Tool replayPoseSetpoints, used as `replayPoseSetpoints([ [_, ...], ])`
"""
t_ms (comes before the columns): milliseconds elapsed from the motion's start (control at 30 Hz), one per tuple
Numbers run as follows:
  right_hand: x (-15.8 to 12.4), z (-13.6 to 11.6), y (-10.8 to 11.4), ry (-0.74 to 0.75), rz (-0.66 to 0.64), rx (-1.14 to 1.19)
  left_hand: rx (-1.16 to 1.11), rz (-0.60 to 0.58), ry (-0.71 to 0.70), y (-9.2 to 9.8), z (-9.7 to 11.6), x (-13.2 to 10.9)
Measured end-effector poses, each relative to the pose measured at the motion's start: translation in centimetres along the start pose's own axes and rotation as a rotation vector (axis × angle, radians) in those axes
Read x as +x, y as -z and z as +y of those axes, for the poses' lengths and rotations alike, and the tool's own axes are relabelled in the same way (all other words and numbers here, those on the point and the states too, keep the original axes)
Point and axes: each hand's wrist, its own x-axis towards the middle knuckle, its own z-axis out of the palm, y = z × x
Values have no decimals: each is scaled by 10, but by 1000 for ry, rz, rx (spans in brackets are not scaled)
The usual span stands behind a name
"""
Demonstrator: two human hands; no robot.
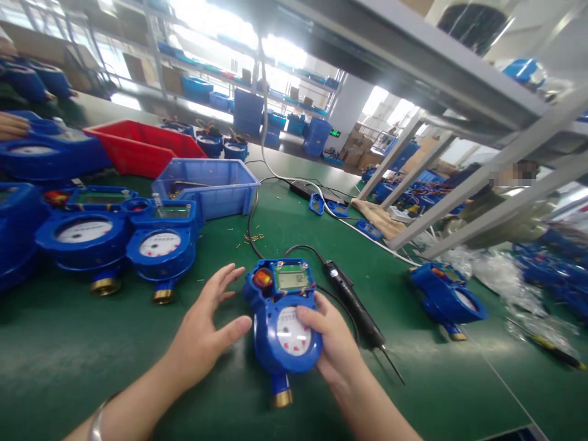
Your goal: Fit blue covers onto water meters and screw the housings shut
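In the middle of the green table is a blue water meter with a white dial, a brass pipe end toward me and an uncovered top showing a small screen on a circuit board. My right hand grips its right side, the thumb resting on the dial. To the left of the meter, my left hand is open, fingers spread, with nothing in it. A black electric screwdriver lies just to the right, its bit pointing toward me.
More blue water meters stand at the left, another meter at the right. Behind are a blue bin and a red bin. Loose screws and cables lie on the table. Another person's hand shows far left.
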Motion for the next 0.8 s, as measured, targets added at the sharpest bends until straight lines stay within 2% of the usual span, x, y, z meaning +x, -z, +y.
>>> replayPoseSetpoints([
  [133, -1, 38, -21, -54, -89, 79, 1, -30, 94, 6, 5, 4],
  [233, -7, 48, -21, -81, -139, 49, -17, -40, 162, 9, 5, 5],
  [333, -8, 32, -8, -52, -309, -325, -106, -42, 203, 11, 4, 4],
  [400, 4, 7, 3, 100, -321, -746, -150, -27, 244, 12, 2, 2],
  [433, 16, -8, 8, 205, -265, -954, -157, -20, 264, 13, 1, 1],
  [500, 51, -40, 13, 389, -71, -1269, -143, -7, 282, 14, -2, 1],
  [633, 156, -91, 11, 467, 188, -1438, -126, 22, 248, 14, -7, 0],
  [733, 233, -108, 7, 487, 314, -1555, -213, 18, 273, 11, -9, 0],
  [800, 271, -111, 7, 475, 352, -1610, -241, 27, 294, 9, -9, 0],
])
